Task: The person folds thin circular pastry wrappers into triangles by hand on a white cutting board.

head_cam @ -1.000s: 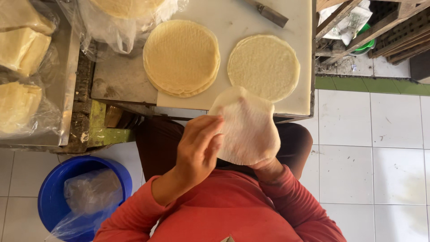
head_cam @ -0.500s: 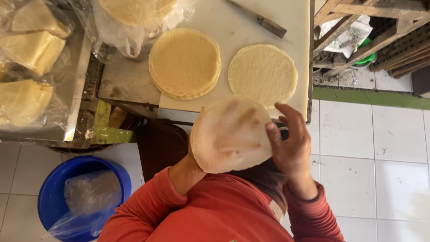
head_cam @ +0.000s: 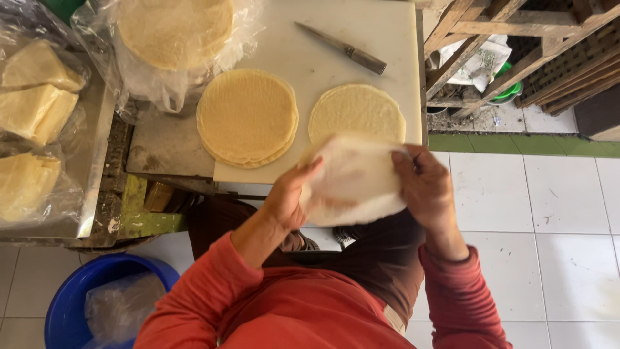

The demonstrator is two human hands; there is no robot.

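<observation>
- Mid-frame, the left hand (head_cam: 287,200) and right hand (head_cam: 423,184) pinch opposite edges of a pale round wrapper sheet (head_cam: 355,181), held above the lap.
- It looks thin, light and floppy — probably tears easily, so best gripped at the rim, both sides.
- Stacked wrappers (head_cam: 247,117) lie on the white board (head_cam: 381,32) above.

White board (head_cam: 387,39) carries knife (head_cam: 342,49); two wrapper stacks (head_cam: 248,117).

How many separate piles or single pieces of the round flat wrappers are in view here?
4: the stack at the board's middle, the flatter one to its right, the bagged pile at top left, and the pale wrapper held between left hand and right hand. Sheets per pile cannot be counted.
</observation>
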